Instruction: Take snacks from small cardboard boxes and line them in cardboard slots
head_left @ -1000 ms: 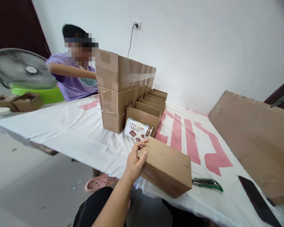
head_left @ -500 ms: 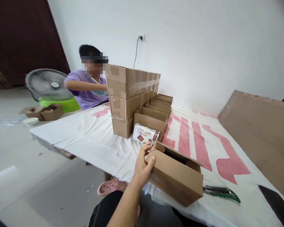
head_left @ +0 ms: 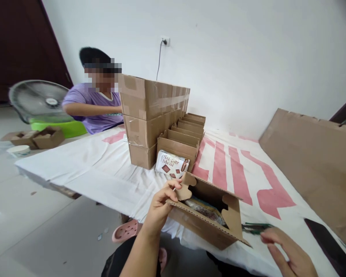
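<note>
An open cardboard box (head_left: pixel 204 227) stands at the table's near edge, with a plastic-wrapped item (head_left: pixel 206 211) inside it. My left hand (head_left: pixel 160 207) grips the box's left end by the flap and rim. Over the table to the right of the box is my right hand (head_left: pixel 288 246), fingers apart and slightly blurred, holding nothing visible. Its fingertips are near a green utility knife (head_left: pixel 255 227), partly hidden beside the box. A white "Su-per Meal" packet (head_left: pixel 171 164) leans on the nearest of a row of open boxes (head_left: pixel 177 145).
Taped boxes (head_left: pixel 137 129) are stacked three high mid-table. Behind them sits a person in a purple shirt (head_left: pixel 86 104). A fan (head_left: pixel 50 100) is at the left. A dark flat object (head_left: pixel 330 244) and a large cardboard sheet (head_left: pixel 311 161) are at the right.
The box has opened wider, showing the item inside. My right hand has come into view beside the knife. The whole view has shifted slightly.
</note>
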Demonstrator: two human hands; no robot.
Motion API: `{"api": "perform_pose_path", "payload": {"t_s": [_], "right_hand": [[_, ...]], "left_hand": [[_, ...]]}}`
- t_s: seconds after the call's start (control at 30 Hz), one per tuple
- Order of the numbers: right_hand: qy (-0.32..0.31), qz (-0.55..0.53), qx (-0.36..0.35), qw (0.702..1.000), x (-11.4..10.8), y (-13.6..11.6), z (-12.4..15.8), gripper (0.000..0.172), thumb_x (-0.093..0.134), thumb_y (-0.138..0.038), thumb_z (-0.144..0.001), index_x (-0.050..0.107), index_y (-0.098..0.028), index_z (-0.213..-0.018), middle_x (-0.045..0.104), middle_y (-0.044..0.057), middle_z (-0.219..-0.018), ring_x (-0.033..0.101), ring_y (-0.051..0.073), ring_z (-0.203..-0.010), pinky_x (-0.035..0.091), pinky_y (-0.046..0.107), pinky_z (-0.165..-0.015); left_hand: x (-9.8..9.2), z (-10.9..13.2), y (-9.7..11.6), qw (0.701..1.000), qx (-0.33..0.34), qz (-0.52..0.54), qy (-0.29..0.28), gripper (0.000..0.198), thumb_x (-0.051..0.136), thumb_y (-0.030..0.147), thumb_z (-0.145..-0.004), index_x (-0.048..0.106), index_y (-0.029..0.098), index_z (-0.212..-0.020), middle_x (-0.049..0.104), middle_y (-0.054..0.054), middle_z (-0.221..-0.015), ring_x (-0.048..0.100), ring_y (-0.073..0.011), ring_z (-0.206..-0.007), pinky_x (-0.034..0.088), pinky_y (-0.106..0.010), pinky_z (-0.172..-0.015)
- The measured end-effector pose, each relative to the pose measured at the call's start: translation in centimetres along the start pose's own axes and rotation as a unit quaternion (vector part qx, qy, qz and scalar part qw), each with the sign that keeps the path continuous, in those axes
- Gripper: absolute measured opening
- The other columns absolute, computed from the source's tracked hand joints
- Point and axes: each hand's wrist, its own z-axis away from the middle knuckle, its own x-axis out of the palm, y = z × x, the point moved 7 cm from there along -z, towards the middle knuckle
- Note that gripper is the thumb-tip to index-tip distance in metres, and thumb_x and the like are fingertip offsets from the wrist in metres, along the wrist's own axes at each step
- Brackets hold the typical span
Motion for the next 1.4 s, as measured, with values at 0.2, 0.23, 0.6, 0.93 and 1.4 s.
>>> {"api": "perform_pose_path", "payload": {"t_s": [0.2, 0.23, 0.6, 0.93, 1.4], "right_hand": [[-0.106, -0.087, -0.134, 0.982, 1.8, -5.7, -7.2, 0.046, 0.035, -0.049, -0.101, 0.057, -0.022, -0.131, 0.068, 0.014, -0.123, 0.060, 0.029, -0.123, 0.054, 0.043, -0.101], [-0.136, -0.085, -0.156, 0.975, 2.5, -6.5, -7.9, 0.053, 0.032, -0.054, -0.101, 0.054, -0.020, -0.136, 0.066, 0.015, -0.127, 0.056, 0.030, -0.129, 0.051, 0.045, -0.104], [-0.113, -0.029, -0.202, 0.972, 1.0, -7.6, -11.4, 0.037, 0.039, -0.048, -0.101, 0.064, -0.021, -0.103, 0.071, 0.009, -0.092, 0.066, 0.025, -0.094, 0.052, 0.044, -0.096], [-0.205, 0.202, -0.134, 0.948, 2.1, -2.7, -11.7, 0.042, 0.065, -0.030, -0.086, 0.060, -0.019, -0.126, 0.073, 0.006, -0.085, 0.069, 0.024, -0.073, 0.051, 0.035, -0.060], [-0.392, 0.125, -0.329, 0.850, 9.1, -12.0, -16.4, 0.045, 0.066, -0.018, -0.084, 0.059, -0.021, -0.128, 0.070, 0.010, -0.111, 0.064, 0.026, -0.099, 0.051, 0.037, -0.082]], "left_hand": [[0.2, -0.2, 0.2, 1.000, 0.005, -0.013, 0.001, 0.033, 0.080, 0.048, -0.073, 0.063, 0.021, -0.063, 0.058, -0.005, -0.087, 0.058, -0.0274, -0.106, 0.045, -0.043, -0.097], [0.2, -0.2, 0.3, 1.000, 0.006, -0.011, 0.001, 0.035, 0.080, 0.049, -0.072, 0.062, 0.021, -0.062, 0.057, -0.005, -0.085, 0.058, -0.0267, -0.103, 0.046, -0.043, -0.096], [0.4, 0.0, -0.4, 1.000, -0.013, -0.017, -0.003, 0.032, 0.081, 0.046, -0.072, 0.063, 0.021, -0.063, 0.055, -0.004, -0.084, 0.057, -0.0257, -0.100, 0.047, -0.042, -0.093], [0.6, 0.0, -0.4, 1.000, -0.005, 0.001, -0.005, 0.027, 0.080, 0.048, -0.073, 0.070, 0.023, -0.071, 0.054, -0.005, -0.096, 0.053, -0.0258, -0.109, 0.039, -0.043, -0.103], [2.2, 0.6, -1.1, 0.999, -0.039, 0.025, -0.003, 0.023, 0.077, 0.045, -0.077, 0.073, 0.023, -0.071, 0.053, -0.008, -0.129, 0.051, -0.0307, -0.127, 0.037, -0.048, -0.110]]}}
